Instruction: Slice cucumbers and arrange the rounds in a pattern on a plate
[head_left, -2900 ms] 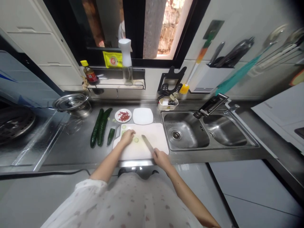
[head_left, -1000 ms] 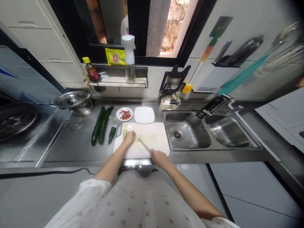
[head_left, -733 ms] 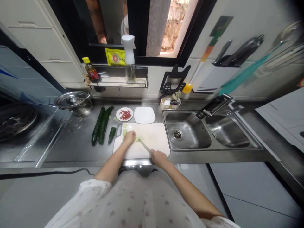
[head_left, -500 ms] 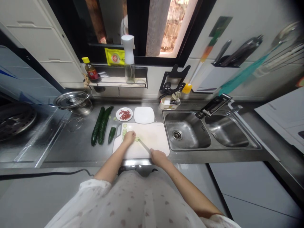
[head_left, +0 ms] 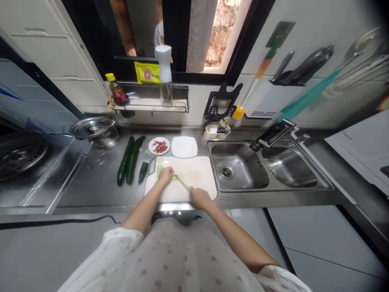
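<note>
On the white cutting board [head_left: 200, 172], my left hand [head_left: 166, 177] has its fingers drawn together at the edge of a pale green cucumber slice [head_left: 175, 177]. My right hand [head_left: 199, 198] grips a knife [head_left: 183, 184] by its handle, and the blade slants left with its tip on that slice. More cucumber slices [head_left: 159, 168] lie in a row on the board's left side, partly behind my left hand. Left of the board are a short cucumber piece [head_left: 143, 172] and two whole cucumbers [head_left: 131, 162] side by side.
Behind the board stand a round plate of small red bits [head_left: 150, 151] and a white square plate [head_left: 184, 147]. A double steel sink [head_left: 240, 178] borders the board on the right. A lidded steel pot [head_left: 105, 136] sits at the back left, below a shelf [head_left: 146, 106] with bottles.
My right hand has shifted slightly left and up with the knife, whose tip has come further over the slice. My left hand stays nearly in place.
</note>
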